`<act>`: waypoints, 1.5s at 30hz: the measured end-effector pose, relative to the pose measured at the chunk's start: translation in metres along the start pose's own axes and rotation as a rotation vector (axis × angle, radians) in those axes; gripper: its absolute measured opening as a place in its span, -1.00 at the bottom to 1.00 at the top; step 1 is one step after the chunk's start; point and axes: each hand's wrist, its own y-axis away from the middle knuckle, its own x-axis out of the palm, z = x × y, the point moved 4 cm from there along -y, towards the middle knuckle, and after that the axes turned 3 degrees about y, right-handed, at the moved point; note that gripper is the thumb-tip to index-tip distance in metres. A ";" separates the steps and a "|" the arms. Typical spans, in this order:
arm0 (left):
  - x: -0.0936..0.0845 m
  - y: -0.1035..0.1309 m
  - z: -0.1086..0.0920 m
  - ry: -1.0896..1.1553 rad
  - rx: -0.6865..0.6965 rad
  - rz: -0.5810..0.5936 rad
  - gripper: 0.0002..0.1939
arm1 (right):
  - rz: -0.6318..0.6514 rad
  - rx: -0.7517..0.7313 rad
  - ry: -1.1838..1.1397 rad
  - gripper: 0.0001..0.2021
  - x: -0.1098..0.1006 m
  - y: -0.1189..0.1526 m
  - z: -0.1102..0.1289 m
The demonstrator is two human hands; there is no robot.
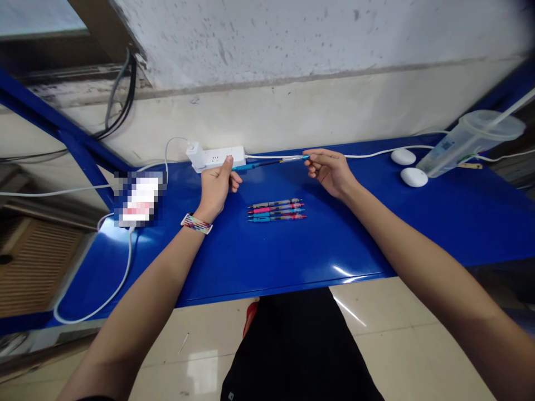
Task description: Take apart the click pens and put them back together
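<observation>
Between my two hands, above the blue tabletop, runs a pen held roughly level. Its left part is a blue barrel, gripped by my closed left hand with the thumb pointing up. A thin dark stretch shows in the middle, then a clear section with a blue end, pinched by the fingers of my right hand. Whether the parts are joined I cannot tell. Below them several pens with grey, pink and blue ends lie side by side on the table.
A white power strip with a plugged-in charger sits behind my left hand. At left, a blurred-out phone has a white cable attached. Two white rounded objects and a tilted clear plastic cup stand at right. A wall closes the back.
</observation>
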 end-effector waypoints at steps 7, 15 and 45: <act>0.002 0.003 0.001 0.003 -0.011 0.046 -0.23 | 0.027 0.003 0.022 -0.85 0.005 0.004 -0.001; 0.013 0.011 0.002 -0.013 -0.026 0.214 -0.21 | 0.133 0.063 0.014 -0.69 0.029 0.013 -0.016; 0.018 0.017 -0.009 -0.003 0.157 0.396 -0.52 | 0.157 0.060 -0.004 -0.68 0.030 0.014 -0.016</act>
